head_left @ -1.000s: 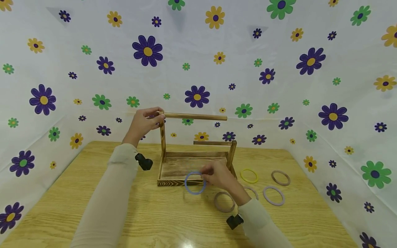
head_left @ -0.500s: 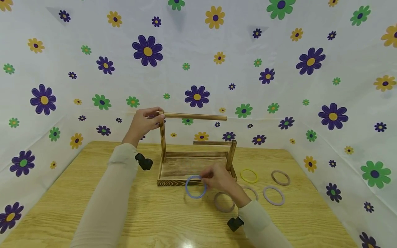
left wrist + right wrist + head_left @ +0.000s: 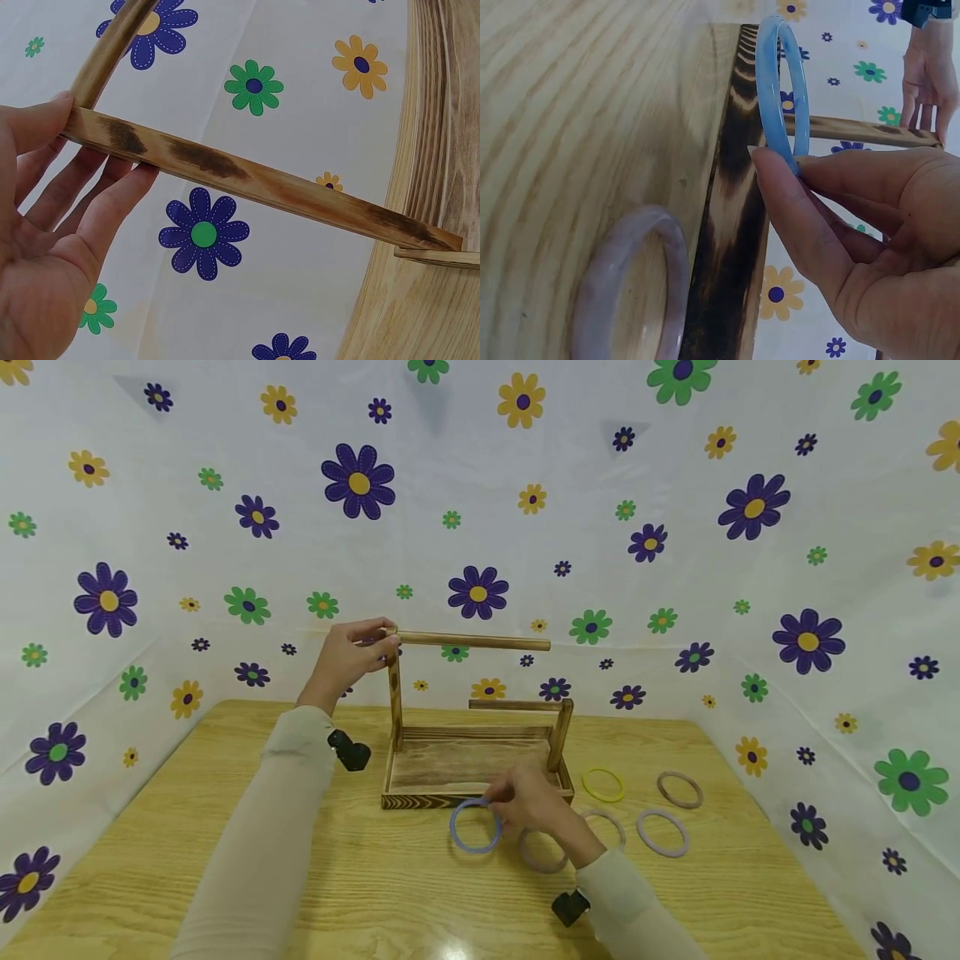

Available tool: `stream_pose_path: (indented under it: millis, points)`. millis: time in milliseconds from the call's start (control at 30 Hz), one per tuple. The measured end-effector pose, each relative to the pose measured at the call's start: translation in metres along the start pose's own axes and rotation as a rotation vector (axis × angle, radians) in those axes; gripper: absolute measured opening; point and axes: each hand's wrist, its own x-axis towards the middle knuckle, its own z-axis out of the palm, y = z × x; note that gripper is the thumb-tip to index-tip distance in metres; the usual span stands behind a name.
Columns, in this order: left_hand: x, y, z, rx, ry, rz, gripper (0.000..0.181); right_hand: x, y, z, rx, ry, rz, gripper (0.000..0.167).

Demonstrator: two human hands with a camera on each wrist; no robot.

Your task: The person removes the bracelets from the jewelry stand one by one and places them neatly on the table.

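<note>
A blue bangle (image 3: pixel 476 827) is pinched between the thumb and fingers of my right hand (image 3: pixel 528 802), in front of the stand's tray. In the right wrist view the bangle (image 3: pixel 781 94) appears glossy and light blue. My left hand (image 3: pixel 347 662) holds the top of the left post of a wooden bangle stand (image 3: pixel 395 702). The left wrist view shows the thumb and fingers of my left hand (image 3: pixel 56 202) about that post's upper end, where the upper bar joins. The stand has an upper bar, a lower bar on the right post, and a tray base.
Several bangles lie on the wooden table (image 3: pixel 397 885) at the right: a yellow bangle (image 3: pixel 603 785), a brownish bangle (image 3: pixel 680 790), a lilac bangle (image 3: pixel 662 833). Two more, partly hidden by my right hand and wrist, include a greyish-mauve bangle (image 3: pixel 542 865). Behind hangs flowered cloth (image 3: pixel 420 543).
My right hand has moved the blue bangle down in the head view, toward the front of the table. My left hand keeps its place on the post.
</note>
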Motion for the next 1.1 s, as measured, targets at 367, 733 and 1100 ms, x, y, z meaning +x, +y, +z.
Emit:
stream_pose_path:
  millis: [367, 733, 1100]
  points:
    - [-0.003, 0.002, 0.002, -0.002, -0.001, -0.01, 0.048, -0.004, 0.006, 0.013, -0.01, -0.002, 0.058, 0.011]
    - [-0.003, 0.006, 0.001, 0.008, -0.018, -0.014, 0.049, -0.004, 0.01, 0.02, 0.028, -0.024, 0.095, 0.009]
    - [-0.003, 0.006, 0.0, 0.011, -0.018, -0.022, 0.049, 0.001, 0.013, 0.023, -0.067, 0.014, 0.059, 0.007]
